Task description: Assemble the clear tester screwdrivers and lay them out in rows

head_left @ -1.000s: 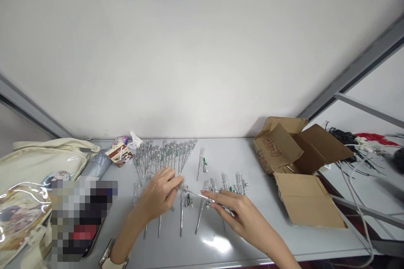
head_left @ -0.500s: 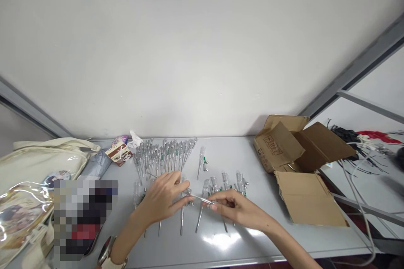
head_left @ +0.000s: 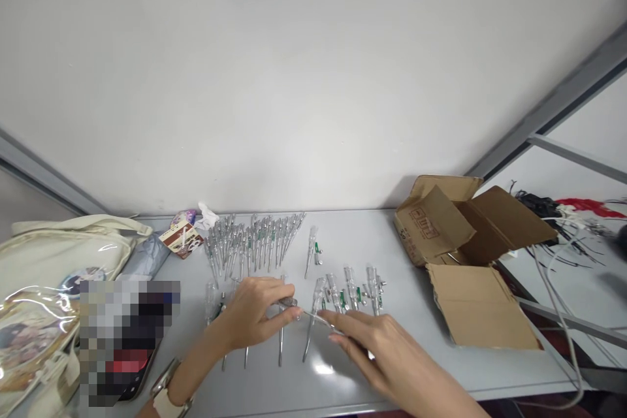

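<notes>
Low over the table's front half, my left hand (head_left: 259,310) pinches the clear handle of a tester screwdriver (head_left: 313,315) between thumb and fingers. Its thin metal shaft points right, to where my right hand (head_left: 377,346) closes thumb and fingertips around the far end. Beneath and beside the hands lie more tester screwdrivers (head_left: 351,284), clear handles toward the wall, with small green parts and metal caps next to them. Another single screwdriver (head_left: 310,251) with a green piece beside it lies farther back. My left forearm partly covers some of the front row.
A dense group of tester screwdrivers (head_left: 255,241) lies at the back left. An opened cardboard box (head_left: 435,228) stands on the right, flaps spread. A cream bag (head_left: 98,241), a phone (head_left: 134,379) and a brown packet (head_left: 181,238) occupy the left. Metal framing borders the table.
My right hand has turned, its back now facing up more, and shifted a little right and down along the shaft. My left hand keeps nearly the same place.
</notes>
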A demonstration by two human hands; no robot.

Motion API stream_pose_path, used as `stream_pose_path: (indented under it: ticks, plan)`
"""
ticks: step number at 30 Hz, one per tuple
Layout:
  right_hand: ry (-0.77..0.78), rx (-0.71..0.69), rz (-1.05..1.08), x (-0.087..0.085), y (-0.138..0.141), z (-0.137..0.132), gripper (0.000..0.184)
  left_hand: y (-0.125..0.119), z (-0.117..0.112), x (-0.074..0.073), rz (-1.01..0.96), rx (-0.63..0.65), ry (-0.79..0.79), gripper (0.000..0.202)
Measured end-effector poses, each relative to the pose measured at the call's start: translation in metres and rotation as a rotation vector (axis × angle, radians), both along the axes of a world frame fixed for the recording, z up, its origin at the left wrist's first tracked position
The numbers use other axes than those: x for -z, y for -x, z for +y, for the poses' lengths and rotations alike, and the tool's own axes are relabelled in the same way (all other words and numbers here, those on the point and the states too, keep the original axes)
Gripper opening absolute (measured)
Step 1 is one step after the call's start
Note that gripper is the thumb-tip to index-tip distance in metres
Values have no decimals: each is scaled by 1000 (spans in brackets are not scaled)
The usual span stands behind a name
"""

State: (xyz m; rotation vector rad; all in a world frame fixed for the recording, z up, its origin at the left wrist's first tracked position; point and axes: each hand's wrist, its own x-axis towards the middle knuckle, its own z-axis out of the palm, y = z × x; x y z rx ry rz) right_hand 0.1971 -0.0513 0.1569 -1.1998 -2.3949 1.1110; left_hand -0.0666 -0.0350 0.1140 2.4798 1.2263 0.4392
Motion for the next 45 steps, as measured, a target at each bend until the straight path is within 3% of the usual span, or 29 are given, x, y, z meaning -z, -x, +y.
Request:
stream_pose_path:
  ticks: [2,6,8,10,14,15,17,19,22,24,26,30,34,36,38,40,43,45]
  plan:
    - [222,-40,130,6,-1,11,39,0,0,0,-1,-15,-64,33]
    - [848,-171,317,23,-3,34,46,-3,-4,2,-1,-23,-150,28]
    - [914,-161,328,27,-1,35,46,-3,-6,3,5,-36,-129,27]
    - [696,-132,271,24,3,28,43,-3,-8,5,18,-50,-88,27]
    - [15,-75,-43,17,13,3,35,0,-9,7,29,-81,3,30]
    - [-65,-63,-105,18,14,-1,36,1,-9,7,27,-85,18,31]
    - [-49,-41,-102,21,15,-4,36,2,-9,7,21,-88,29,32]
    - [215,-60,43,24,14,2,37,1,-9,6,12,-83,22,32]
    - [795,-170,221,25,11,17,46,-2,-9,5,1,-84,-4,31]
    - [945,-213,245,23,11,22,48,-3,-10,6,4,-103,-31,30]
    - [737,-187,211,21,13,19,41,-4,-10,7,22,-132,-59,30]
    - [-65,-143,-103,30,21,0,17,-3,-11,11,69,-193,-57,34]
    - [-598,-167,-445,46,28,-12,54,-2,-10,12,80,-238,13,38]
    - [-657,-147,-460,46,29,-11,57,-2,-10,11,73,-249,28,38]
    - [-488,-104,-343,37,28,-6,44,-2,-9,9,65,-265,15,38]
    - [-145,-46,-148,26,26,4,33,-3,-9,7,52,-280,-5,37]
    - [496,-95,92,15,23,22,53,-6,-8,5,35,-276,-38,36]
    - [805,-202,144,14,22,30,62,-8,-7,4,35,-270,-65,36]
